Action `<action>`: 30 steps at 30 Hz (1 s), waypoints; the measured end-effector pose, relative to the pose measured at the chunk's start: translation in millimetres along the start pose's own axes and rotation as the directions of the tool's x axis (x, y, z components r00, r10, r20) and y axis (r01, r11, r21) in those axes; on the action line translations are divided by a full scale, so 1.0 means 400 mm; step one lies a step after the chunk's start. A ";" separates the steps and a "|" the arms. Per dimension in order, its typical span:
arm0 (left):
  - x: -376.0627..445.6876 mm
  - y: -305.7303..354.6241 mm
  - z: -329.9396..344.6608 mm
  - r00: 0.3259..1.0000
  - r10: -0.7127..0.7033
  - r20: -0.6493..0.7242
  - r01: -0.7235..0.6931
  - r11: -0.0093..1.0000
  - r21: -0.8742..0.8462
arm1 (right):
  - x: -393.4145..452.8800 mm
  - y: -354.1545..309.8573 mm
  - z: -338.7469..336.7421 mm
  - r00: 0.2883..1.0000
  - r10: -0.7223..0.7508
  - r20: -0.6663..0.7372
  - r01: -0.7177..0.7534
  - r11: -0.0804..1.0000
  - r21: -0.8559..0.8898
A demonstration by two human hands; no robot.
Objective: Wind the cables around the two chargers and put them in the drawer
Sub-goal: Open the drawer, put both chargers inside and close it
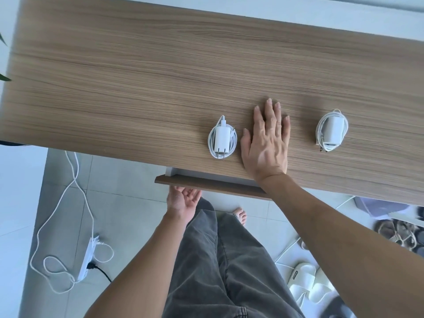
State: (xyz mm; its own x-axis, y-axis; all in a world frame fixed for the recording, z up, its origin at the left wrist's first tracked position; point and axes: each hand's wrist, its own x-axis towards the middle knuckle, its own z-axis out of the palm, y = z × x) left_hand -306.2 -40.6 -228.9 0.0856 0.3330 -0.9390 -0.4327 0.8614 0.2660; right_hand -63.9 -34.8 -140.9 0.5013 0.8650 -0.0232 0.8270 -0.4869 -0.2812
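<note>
Two white chargers lie on the wooden desk (137,88), each with its cable coiled around it. The left charger (222,139) sits near the desk's front edge, the right charger (332,131) further right. My right hand (266,140) lies flat on the desktop between them, fingers straight, touching neither. Below the desk edge the drawer (213,185) stands slightly pulled out. My left hand (183,200) is palm up under the drawer's front, its fingers loosely curled and partly hidden by the drawer.
On the tiled floor at the left lies a white power strip (88,255) with loose white cord. White slippers (307,283) and sandals (399,232) lie on the floor at the right. My legs in grey trousers stand directly below the drawer.
</note>
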 end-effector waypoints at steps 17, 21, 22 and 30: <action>-0.281 0.032 0.061 0.482 0.212 0.850 -0.755 -0.392 0.526 | -0.117 0.021 -0.096 0.982 -0.155 0.113 0.129 0.970 0.208; -0.286 0.054 0.072 0.352 0.316 0.881 -0.755 -0.460 0.466 | -0.249 0.036 -0.128 0.972 -0.231 -0.053 0.237 0.938 0.253; -0.281 0.060 0.070 0.344 0.316 0.884 -0.742 -0.486 0.462 | -0.275 0.041 -0.131 0.967 -0.244 -0.076 0.256 0.928 0.272; -0.200 0.098 0.049 0.465 0.223 0.856 -0.527 -0.707 0.471 | -0.349 0.116 -0.071 0.955 -0.283 0.088 0.255 0.936 0.242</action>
State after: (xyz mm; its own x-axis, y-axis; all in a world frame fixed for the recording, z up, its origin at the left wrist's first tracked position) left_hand -312.4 -26.0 -138.9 0.7118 0.6758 -0.1912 0.6836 -0.6041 0.4096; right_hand -88.4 -181.8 -123.4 0.2227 0.9745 -0.0270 0.8403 -0.2060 -0.5015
